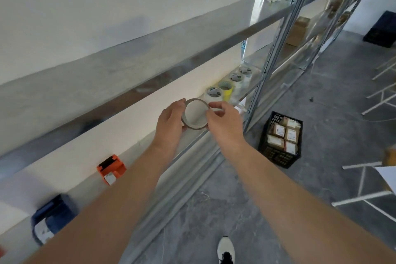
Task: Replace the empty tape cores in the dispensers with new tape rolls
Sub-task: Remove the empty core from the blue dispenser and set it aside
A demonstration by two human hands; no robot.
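**Progress (judgement):** early to mid. The person holds one empty core (196,128) in both hands, just above the front edge of the metal shelf (192,150). So one core looks to be out of its dispenser. No new roll is in either hand yet.

**Hands:**
- L hand (171,118): fingers curled round the core's left rim.
- R hand (222,122): thumb + forefinger pinch the right rim, other fingers loosely bent.
- Neither hand holds anything else.

**Stock:** four rolls in a row on the shelf, beyond the R hand.
- Clear roll (213,94) sits nearest, just past the fingertips.
- Yellow roll (226,90) is right beside it.
- Two more clear rolls (236,77) stand farther along.

**Dispensers:**
- Orange dispenser (111,169) is on the same shelf, back from the L hand, beside the L forearm.
- Blue dispenser (51,218) is farther back, near the L elbow, and blurred.
- Can't tell whether either carries a roll, a core or nothing.

**Left to do (judgement):** put the core aside, pick a roll from the row, fit it to a dispenser. Repeat for the other dispenser if it also needs one.

**Core appearance:** thin brown cardboard ring with no tape visible on it. It is held roughly upright, opening facing the camera, white wall visible through it. Lower edge looks slightly rough. Prob. light and easy to crush if squeezed.

**Other:** black crate (276,156) w/ parcels is on the floor, below and right of the R hand.
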